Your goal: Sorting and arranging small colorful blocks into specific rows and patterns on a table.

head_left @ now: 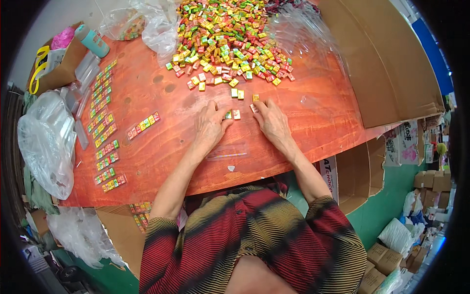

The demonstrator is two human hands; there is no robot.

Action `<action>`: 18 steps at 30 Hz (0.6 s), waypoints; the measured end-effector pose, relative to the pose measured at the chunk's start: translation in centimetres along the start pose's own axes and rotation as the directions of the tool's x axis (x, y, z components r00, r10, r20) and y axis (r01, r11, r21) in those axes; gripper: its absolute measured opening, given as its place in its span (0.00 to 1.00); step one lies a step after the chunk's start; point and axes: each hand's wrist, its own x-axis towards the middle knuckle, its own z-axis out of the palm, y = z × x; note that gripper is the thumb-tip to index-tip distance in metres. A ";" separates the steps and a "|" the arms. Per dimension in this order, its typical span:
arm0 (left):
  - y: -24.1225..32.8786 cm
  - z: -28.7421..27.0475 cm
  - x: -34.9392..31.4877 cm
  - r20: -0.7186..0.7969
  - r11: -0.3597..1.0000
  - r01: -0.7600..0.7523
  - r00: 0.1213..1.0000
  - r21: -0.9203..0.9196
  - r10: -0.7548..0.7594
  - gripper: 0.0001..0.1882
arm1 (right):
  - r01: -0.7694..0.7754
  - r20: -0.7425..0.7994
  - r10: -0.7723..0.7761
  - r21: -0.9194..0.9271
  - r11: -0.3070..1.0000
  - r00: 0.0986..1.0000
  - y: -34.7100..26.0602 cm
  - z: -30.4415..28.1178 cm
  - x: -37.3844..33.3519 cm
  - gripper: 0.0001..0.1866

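Small, candy-sized printed boxes lie in front of my hands on the red wooden table (176, 166). My left hand (210, 125) is curled, thumb and fingers around a small green box (228, 114). A small red-and-white box (237, 114) stands just right of it, between my two hands. My right hand (272, 122) pinches another small red-and-white box (253, 108), partly hidden by its fingertips. Just beyond those fingertips lies a yellow box (255, 97). Two more yellow boxes (237, 93) sit a little farther off. A clear plastic sleeve or tray (228, 151) lies nearer my body.
A large heap of small coloured boxes (225, 39) covers the far middle. Filled clear strips (143, 126) lie at left, several in a column (105, 130). Plastic bags (46, 142), a carton with a bottle (92, 40) beside it, and a tall cardboard box (387, 59) edge the table.
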 end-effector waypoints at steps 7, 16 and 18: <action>0.1 0.8 0.1 -0.014 1.000 0.002 1.000 0.011 -0.002 0.18 | -0.021 -0.025 0.019 -0.081 0.997 1.000 0.3 -0.2 -0.4 0.12; 0.2 1.4 0.4 -0.032 1.000 -0.011 0.999 0.010 0.012 0.14 | 0.136 -0.097 -0.177 -0.333 0.933 0.979 1.3 0.2 2.3 0.13; 0.2 1.2 0.5 -0.030 1.000 -0.023 0.999 -0.001 0.023 0.13 | 0.141 -0.028 -0.161 -0.350 0.926 0.987 0.4 1.7 2.6 0.14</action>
